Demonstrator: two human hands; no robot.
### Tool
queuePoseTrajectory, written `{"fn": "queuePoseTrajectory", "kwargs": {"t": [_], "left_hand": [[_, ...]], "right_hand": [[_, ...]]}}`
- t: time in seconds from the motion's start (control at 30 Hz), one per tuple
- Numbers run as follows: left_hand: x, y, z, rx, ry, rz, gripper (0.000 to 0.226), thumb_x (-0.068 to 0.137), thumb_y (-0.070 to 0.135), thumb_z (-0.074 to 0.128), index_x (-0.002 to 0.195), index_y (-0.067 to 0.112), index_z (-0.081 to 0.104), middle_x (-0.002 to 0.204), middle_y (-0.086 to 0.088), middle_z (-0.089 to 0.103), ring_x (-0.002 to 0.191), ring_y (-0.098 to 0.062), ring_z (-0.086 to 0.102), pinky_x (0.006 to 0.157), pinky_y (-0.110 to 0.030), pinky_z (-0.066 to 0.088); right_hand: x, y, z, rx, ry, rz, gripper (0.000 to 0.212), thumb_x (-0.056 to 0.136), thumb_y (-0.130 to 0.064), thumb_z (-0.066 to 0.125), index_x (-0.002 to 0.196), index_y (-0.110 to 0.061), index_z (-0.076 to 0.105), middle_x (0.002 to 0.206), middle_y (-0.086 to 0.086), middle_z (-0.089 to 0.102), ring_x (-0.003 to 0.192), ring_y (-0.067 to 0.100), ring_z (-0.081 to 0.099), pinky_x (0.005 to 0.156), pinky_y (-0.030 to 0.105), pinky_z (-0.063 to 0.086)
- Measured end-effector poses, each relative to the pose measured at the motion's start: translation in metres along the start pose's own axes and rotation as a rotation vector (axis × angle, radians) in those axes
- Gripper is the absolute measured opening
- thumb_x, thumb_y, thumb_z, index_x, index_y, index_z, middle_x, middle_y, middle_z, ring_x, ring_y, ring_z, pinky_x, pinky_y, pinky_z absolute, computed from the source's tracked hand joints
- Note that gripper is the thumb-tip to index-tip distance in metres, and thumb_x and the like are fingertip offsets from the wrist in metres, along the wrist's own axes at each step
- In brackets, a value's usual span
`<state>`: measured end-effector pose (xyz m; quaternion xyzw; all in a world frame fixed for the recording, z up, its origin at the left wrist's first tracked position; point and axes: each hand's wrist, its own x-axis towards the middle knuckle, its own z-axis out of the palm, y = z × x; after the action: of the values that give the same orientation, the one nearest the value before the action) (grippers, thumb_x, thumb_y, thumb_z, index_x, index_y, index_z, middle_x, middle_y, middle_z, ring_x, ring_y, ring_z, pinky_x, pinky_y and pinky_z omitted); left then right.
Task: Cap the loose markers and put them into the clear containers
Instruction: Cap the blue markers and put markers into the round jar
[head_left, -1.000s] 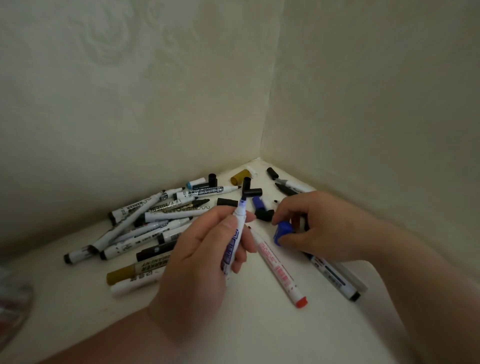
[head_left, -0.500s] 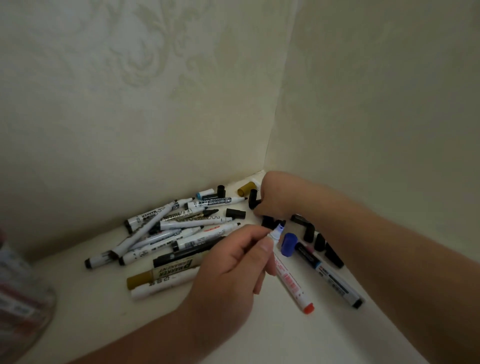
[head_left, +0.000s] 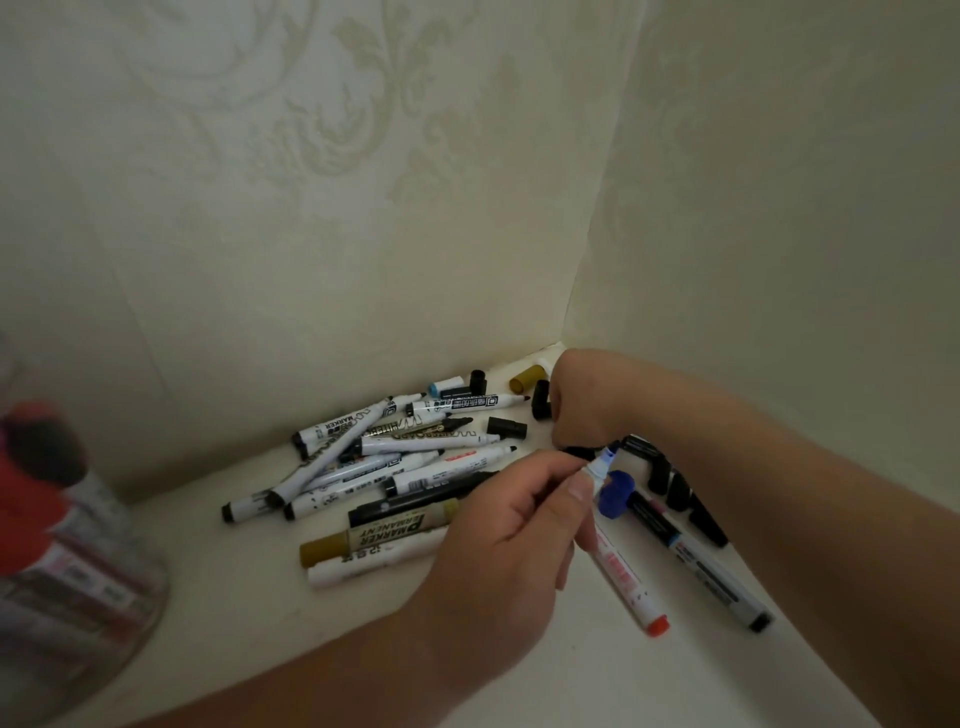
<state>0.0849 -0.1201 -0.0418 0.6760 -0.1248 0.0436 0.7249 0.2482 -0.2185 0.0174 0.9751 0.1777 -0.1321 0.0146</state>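
My left hand (head_left: 514, 525) pinches a white marker with a bare blue tip (head_left: 605, 460), pointing up and to the right. My right hand (head_left: 582, 402) reaches into the corner, its fingers curled down over loose black caps (head_left: 540, 400); what it holds is hidden. A blue cap (head_left: 615, 493) lies just right of the held tip, at the end of a dark-banded marker (head_left: 701, 561). A pile of uncapped markers (head_left: 389, 462) lies to the left. A clear container (head_left: 78, 582) with red-capped markers stands blurred at the far left.
Two papered walls meet in a corner behind the pile. A red-ended marker (head_left: 626, 582) lies under my left hand. More black caps (head_left: 680, 493) lie by my right forearm. A gold cap (head_left: 527, 378) sits near the corner.
My right hand let go of the blue cap and moved back into the corner among the black caps. My left hand lowered and tilted the marker to the right. The view shifted left, showing the container.
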Motion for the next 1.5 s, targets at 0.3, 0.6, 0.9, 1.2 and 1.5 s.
{"fn": "queuePoseTrajectory", "kwargs": {"t": [0.3,0.6,0.9,1.2,1.5], "left_hand": [[0.003,0.004,0.0,-0.042,0.034,-0.01,0.032,0.093,0.046,0.048,0.088,0.017,0.063,0.067,-0.019,0.044,0.053,-0.016,0.034,0.046,-0.025,0.031],[0.004,0.003,0.003,0.003,0.053,0.036,0.027,0.09,0.042,0.049,0.092,0.022,0.067,0.072,-0.016,0.057,0.052,-0.013,0.043,0.047,-0.024,0.037],[0.004,0.002,0.004,0.05,0.081,0.052,0.02,0.097,0.04,0.053,0.098,0.03,0.07,0.073,-0.014,0.06,0.054,-0.022,0.048,0.047,-0.03,0.041],[0.003,-0.001,0.003,0.058,0.096,0.069,0.019,0.088,0.046,0.065,0.105,0.039,0.072,0.073,-0.013,0.062,0.057,-0.018,0.055,0.053,-0.026,0.048],[0.003,-0.004,0.003,0.08,0.106,0.085,0.022,0.086,0.043,0.069,0.108,0.041,0.072,0.077,-0.008,0.064,0.059,-0.015,0.059,0.053,-0.026,0.049]], "right_hand": [[-0.065,0.031,-0.018,0.871,0.319,-0.051,0.008,0.097,-0.01,0.061,0.096,-0.014,0.069,0.084,0.007,0.073,0.071,0.017,0.076,0.068,0.039,0.063],[-0.11,0.051,0.024,1.244,0.373,-0.352,0.025,0.082,0.008,0.069,0.1,-0.009,0.066,0.091,0.017,0.075,0.086,0.033,0.076,0.074,0.042,0.062],[-0.111,0.06,0.032,1.185,0.38,-0.516,0.026,0.073,-0.021,0.075,0.098,-0.027,0.078,0.09,0.005,0.076,0.077,0.023,0.072,0.076,0.031,0.059],[-0.102,0.068,0.033,1.383,0.233,-0.632,0.03,0.079,-0.04,0.08,0.098,-0.018,0.073,0.073,0.015,0.067,0.055,0.024,0.051,0.049,0.029,0.043],[-0.102,0.065,0.036,1.495,0.21,-0.742,0.031,0.074,-0.031,0.086,0.097,-0.015,0.073,0.076,0.006,0.064,0.056,0.014,0.053,0.053,0.024,0.046]]}}
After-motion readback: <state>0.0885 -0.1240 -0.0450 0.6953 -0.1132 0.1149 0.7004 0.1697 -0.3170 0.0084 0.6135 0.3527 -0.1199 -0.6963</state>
